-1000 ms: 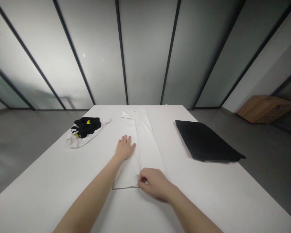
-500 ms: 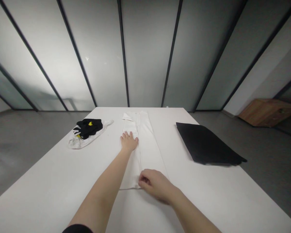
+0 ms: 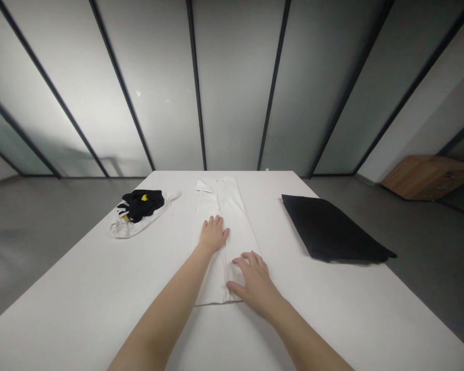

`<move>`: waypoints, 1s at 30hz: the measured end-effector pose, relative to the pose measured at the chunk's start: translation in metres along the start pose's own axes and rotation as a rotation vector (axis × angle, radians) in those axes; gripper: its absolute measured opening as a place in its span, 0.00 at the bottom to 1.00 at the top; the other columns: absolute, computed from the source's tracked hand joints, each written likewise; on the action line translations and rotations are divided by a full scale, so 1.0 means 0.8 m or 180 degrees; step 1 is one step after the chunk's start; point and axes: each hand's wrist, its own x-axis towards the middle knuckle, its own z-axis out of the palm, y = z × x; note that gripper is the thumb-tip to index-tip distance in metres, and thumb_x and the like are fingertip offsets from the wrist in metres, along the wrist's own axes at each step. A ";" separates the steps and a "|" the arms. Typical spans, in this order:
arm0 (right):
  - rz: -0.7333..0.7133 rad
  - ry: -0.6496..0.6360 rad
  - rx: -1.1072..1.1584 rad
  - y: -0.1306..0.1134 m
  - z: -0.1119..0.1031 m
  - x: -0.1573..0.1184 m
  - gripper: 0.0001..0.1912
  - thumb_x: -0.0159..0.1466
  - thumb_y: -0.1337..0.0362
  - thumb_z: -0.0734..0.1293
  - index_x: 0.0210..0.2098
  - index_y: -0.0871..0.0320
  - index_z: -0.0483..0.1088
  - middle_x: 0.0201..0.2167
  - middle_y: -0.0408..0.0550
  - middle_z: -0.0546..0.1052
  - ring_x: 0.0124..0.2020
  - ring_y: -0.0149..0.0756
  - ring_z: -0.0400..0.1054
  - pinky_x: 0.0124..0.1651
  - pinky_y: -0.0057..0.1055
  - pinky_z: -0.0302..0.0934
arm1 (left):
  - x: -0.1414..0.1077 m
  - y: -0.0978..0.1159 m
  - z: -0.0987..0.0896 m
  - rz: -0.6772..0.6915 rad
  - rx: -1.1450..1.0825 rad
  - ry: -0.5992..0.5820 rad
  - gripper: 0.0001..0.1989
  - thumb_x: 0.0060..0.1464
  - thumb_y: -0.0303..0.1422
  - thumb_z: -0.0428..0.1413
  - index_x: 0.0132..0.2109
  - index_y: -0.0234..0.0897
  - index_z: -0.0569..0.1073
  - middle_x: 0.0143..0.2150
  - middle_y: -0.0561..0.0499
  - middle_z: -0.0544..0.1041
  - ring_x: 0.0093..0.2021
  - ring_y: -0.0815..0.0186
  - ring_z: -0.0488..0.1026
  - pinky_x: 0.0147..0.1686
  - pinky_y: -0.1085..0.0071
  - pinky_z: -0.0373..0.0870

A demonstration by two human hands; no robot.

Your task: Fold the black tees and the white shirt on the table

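Folded white garment [image 3: 237,226] in a long lengthwise strip, not folded across, mid-table [image 3: 69,288].

Left hand [image 3: 213,235] and right hand [image 3: 254,281] lie open, fingers spread on it, gripping nothing; black-and-white bundle [image 3: 138,211] toward far left edge, black sheet [image 3: 332,229] toward right edge.

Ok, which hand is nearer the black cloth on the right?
Right. The right hand rests on the white garment, short of the black cloth; the left hand rests farther from it, mid-garment.

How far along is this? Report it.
Done: the white garment lies folded into a long strip. In hand: the left hand and right hand rest open on it. Left: the black-and-white bundle lies crumpled, not yet folded.
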 end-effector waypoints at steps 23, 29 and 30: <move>-0.0633 -0.0421 0.0025 -0.019 -0.035 -0.007 0.11 0.70 0.64 0.66 0.33 0.56 0.78 0.35 0.49 0.80 0.43 0.42 0.71 0.47 0.33 0.59 | -0.109 0.030 0.008 -0.0002 0.0084 0.0002 0.35 0.71 0.46 0.43 0.77 0.31 0.57 0.78 0.37 0.57 0.78 0.45 0.52 0.74 0.46 0.50; -0.0598 -0.1140 -0.0242 -0.032 -0.036 -0.022 0.11 0.64 0.61 0.69 0.28 0.53 0.82 0.27 0.47 0.82 0.28 0.37 0.70 0.33 0.32 0.51 | -0.163 0.040 0.014 0.0021 0.0063 0.0004 0.37 0.70 0.45 0.45 0.79 0.35 0.51 0.79 0.39 0.55 0.78 0.44 0.50 0.73 0.42 0.50; -0.0620 -0.1189 -0.0276 -0.033 -0.034 -0.024 0.10 0.63 0.60 0.70 0.28 0.53 0.83 0.27 0.47 0.82 0.27 0.37 0.70 0.33 0.32 0.51 | -0.169 0.041 0.016 0.0016 0.0067 0.0007 0.38 0.70 0.45 0.45 0.80 0.36 0.50 0.79 0.39 0.55 0.78 0.43 0.50 0.73 0.42 0.49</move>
